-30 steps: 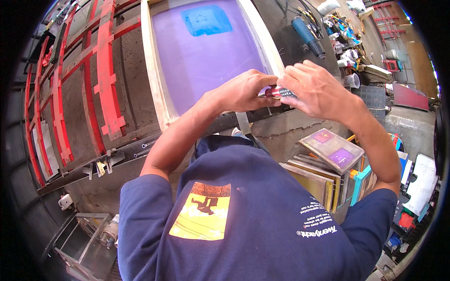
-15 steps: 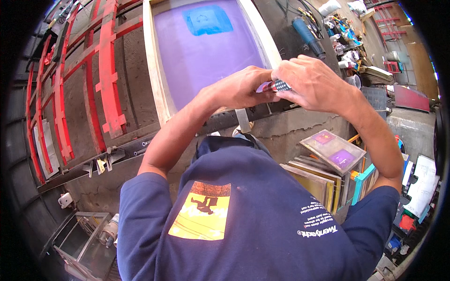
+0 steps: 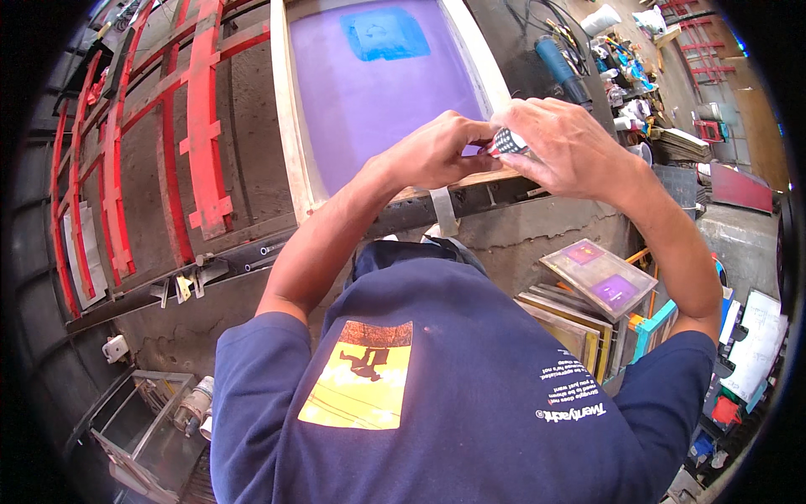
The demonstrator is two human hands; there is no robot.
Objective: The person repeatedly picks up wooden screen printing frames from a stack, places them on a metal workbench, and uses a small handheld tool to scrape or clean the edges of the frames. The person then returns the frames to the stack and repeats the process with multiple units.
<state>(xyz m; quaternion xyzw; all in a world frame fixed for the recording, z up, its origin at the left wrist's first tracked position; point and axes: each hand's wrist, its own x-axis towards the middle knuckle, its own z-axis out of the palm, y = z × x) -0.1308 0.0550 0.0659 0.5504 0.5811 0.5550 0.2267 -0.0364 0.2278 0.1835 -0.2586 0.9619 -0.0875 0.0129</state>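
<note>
Both my hands meet over the near right corner of a wood-framed printing screen (image 3: 291, 126). Its mesh is purple, with a blue patch (image 3: 386, 35) toward the far end. Between thumb and fingers, my right hand (image 3: 567, 147) grips a small black item with white dots (image 3: 510, 141) and a red end. My left hand (image 3: 441, 151) is closed in a pinch at that red end; its fingertips are partly hidden. What kind of item it is I cannot make out. A pale strip (image 3: 443, 210) hangs from the table edge below my hands.
Red metal rails (image 3: 210, 126) run along the table at left. A blue cylindrical tool (image 3: 561, 69) with cables lies beyond my right hand. Smaller framed screens (image 3: 600, 275) lean below the table at right. Bottles and clutter (image 3: 625, 71) line the far right.
The dotted item has turned and shows more of its surface between my hands. My hands stay close together. The whole scene has shifted slightly right in view.
</note>
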